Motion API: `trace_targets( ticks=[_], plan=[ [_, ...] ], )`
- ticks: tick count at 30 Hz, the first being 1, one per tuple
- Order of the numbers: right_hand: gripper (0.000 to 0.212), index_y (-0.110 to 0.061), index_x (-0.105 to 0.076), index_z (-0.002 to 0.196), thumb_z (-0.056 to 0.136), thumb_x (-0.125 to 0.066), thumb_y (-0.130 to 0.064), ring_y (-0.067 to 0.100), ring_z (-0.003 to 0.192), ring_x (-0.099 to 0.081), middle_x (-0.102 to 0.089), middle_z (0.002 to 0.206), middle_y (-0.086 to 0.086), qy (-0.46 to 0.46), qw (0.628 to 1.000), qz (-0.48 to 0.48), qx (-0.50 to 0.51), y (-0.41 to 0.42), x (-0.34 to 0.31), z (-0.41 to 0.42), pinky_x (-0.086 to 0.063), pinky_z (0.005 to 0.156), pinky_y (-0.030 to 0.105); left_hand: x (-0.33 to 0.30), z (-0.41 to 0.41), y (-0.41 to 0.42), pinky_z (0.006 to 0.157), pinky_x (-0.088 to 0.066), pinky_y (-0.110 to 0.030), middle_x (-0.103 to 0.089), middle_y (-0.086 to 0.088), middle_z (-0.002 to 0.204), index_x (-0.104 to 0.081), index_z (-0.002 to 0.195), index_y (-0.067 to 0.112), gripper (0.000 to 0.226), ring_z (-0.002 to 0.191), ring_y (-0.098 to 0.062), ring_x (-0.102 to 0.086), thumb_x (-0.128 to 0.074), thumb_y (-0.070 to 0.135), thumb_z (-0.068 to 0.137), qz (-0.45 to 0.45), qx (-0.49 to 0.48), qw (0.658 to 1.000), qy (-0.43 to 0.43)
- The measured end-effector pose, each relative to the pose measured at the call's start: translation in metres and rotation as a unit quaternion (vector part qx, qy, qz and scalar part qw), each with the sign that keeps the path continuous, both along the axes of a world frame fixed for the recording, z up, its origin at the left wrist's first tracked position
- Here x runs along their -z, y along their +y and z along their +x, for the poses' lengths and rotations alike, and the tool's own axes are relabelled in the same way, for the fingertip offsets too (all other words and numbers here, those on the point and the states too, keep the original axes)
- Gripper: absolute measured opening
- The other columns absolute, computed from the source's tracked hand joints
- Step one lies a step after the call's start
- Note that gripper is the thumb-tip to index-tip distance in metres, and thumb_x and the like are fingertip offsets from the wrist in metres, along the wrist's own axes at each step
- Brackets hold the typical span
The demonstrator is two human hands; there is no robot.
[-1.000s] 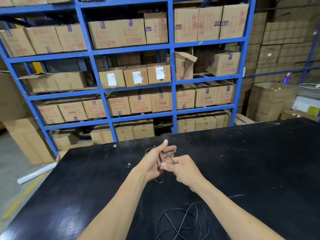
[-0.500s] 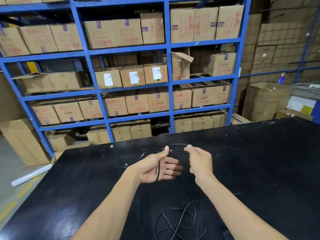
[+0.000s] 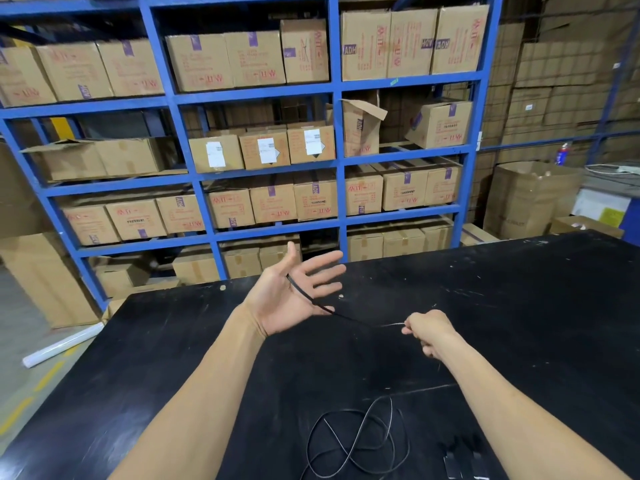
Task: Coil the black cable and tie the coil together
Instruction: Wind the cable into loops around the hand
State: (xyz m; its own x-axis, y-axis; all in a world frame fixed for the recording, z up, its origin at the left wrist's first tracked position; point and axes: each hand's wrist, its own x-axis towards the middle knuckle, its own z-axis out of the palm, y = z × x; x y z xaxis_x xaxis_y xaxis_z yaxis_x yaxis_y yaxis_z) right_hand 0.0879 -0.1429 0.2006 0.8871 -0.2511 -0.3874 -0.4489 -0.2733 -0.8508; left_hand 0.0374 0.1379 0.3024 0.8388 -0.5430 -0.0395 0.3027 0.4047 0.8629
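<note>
Head view: thin black cable (image 3: 304,295) crosses left hand (image 3: 289,294), seemingly taut.

Blue shelving (image 3: 337,91) stacked with cardboard boxes (image 3: 263,148) (some labelled) behind black table (image 3: 519,306)

Even, rather dim indoor light falls from overhead, with soft, faint shadows. The matte black scuffed tabletop (image 3: 519,306) gives a dull sheen, no hard glare. Wide-angle distortion bows the blue steel shelving (image 3: 336,157) at the edges. Slight motion blur softens the right hand (image 3: 427,332).
</note>
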Motion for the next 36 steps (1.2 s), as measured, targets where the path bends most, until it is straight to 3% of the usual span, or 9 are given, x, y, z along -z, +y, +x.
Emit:
trace_targets(
  ticks=[4, 9, 13, 18, 20, 27, 29, 32, 36],
  plan=[
    [0.011, -0.007, -0.064, 0.070, 0.079, -0.058, -0.005, 0.018, 0.044, -0.027, -0.039, 0.055, 0.003, 0.007, 0.995, -0.089, -0.042, 0.005, 0.000, -0.004, -0.025, 0.037, 0.020, -0.004, -0.010, -0.006, 0.111, -0.016, -0.077, -0.027, -0.014, 0.163, -0.049, 0.147, 0.016, 0.073, 0.152, -0.039, -0.016, -0.030, 0.065, 0.097, -0.066, 0.002, 0.998, 0.005],
    [0.019, -0.011, -0.064, 0.058, 0.076, -0.060, -0.006, 0.019, 0.045, -0.033, -0.042, 0.052, 0.002, 0.030, 0.981, -0.153, -0.111, 0.016, 0.006, -0.013, -0.029, 0.039, 0.021, -0.013, -0.014, -0.009, 0.113, -0.014, -0.075, -0.029, -0.013, 0.163, -0.048, 0.148, 0.021, 0.069, 0.150, -0.037, -0.022, -0.028, 0.064, 0.098, -0.068, -0.015, 0.998, -0.011],
    [0.014, -0.012, -0.069, 0.061, 0.073, -0.063, -0.009, 0.020, 0.041, -0.035, -0.045, 0.056, 0.003, 0.050, 0.970, -0.176, -0.159, 0.020, 0.012, -0.015, -0.032, 0.040, 0.020, -0.020, -0.016, -0.011, 0.118, -0.014, -0.063, -0.031, -0.011, 0.162, -0.050, 0.147, 0.024, 0.065, 0.150, -0.035, -0.024, -0.028, 0.063, 0.099, -0.047, -0.038, 0.998, -0.034],
    [0.010, -0.011, -0.070, 0.078, 0.081, -0.067, -0.020, 0.027, 0.060, -0.056, -0.064, 0.076, 0.006, 0.026, 0.972, -0.195, -0.129, 0.023, 0.011, -0.008, -0.049, 0.054, 0.028, -0.012, -0.023, -0.011, 0.106, -0.022, -0.080, -0.019, -0.011, 0.166, -0.039, 0.152, 0.030, 0.065, 0.149, -0.047, -0.019, -0.035, 0.064, 0.097, -0.045, 0.056, 0.997, 0.003],
    [0.028, -0.010, -0.073, 0.097, 0.088, -0.068, -0.036, 0.030, 0.077, -0.067, -0.073, 0.093, 0.009, -0.016, 0.971, -0.217, -0.098, 0.020, 0.003, 0.001, -0.055, 0.069, 0.032, -0.004, -0.026, -0.011, 0.104, -0.018, -0.083, -0.015, -0.008, 0.167, -0.033, 0.154, 0.035, 0.066, 0.149, -0.049, -0.015, -0.038, 0.063, 0.096, -0.031, 0.108, 0.993, 0.024],
    [0.036, -0.011, -0.076, 0.088, 0.084, -0.078, -0.047, 0.018, 0.061, -0.057, -0.068, 0.077, 0.004, -0.121, 0.983, -0.108, -0.088, 0.019, -0.075, 0.022, -0.046, 0.054, 0.030, 0.041, -0.029, -0.021, 0.110, -0.005, -0.079, -0.012, 0.001, 0.168, -0.033, 0.152, 0.046, 0.065, 0.152, -0.042, -0.003, -0.035, 0.070, 0.091, 0.156, 0.159, 0.969, 0.106],
    [0.034, -0.014, -0.078, 0.086, 0.084, -0.079, -0.048, 0.017, 0.056, -0.051, -0.064, 0.072, 0.002, -0.141, 0.979, -0.091, -0.112, 0.025, -0.097, 0.018, -0.045, 0.055, 0.029, 0.052, -0.025, -0.022, 0.110, -0.004, -0.079, -0.014, 0.001, 0.168, -0.034, 0.151, 0.045, 0.065, 0.151, -0.040, -0.013, -0.034, 0.070, 0.090, 0.168, 0.131, 0.968, 0.134],
    [0.030, -0.017, -0.080, 0.085, 0.086, -0.076, -0.047, 0.014, 0.053, -0.045, -0.063, 0.072, -0.001, -0.172, 0.974, -0.057, -0.137, 0.031, -0.118, 0.002, -0.045, 0.056, 0.027, 0.060, -0.014, -0.014, 0.110, -0.005, -0.079, -0.035, 0.000, 0.153, -0.041, 0.149, 0.041, 0.064, 0.117, -0.030, -0.051, -0.037, 0.068, 0.091, 0.122, 0.077, 0.977, 0.160],
    [0.030, -0.019, -0.083, 0.087, 0.094, -0.065, -0.041, 0.005, 0.044, -0.040, -0.062, 0.063, -0.013, -0.185, 0.965, 0.043, -0.179, 0.037, -0.118, -0.033, -0.037, 0.041, 0.019, 0.058, -0.003, -0.003, 0.108, -0.011, -0.080, -0.052, -0.002, 0.127, -0.043, 0.149, 0.037, 0.064, 0.093, -0.028, -0.054, -0.036, 0.067, 0.093, 0.057, 0.006, 0.989, 0.136]
  ],
)
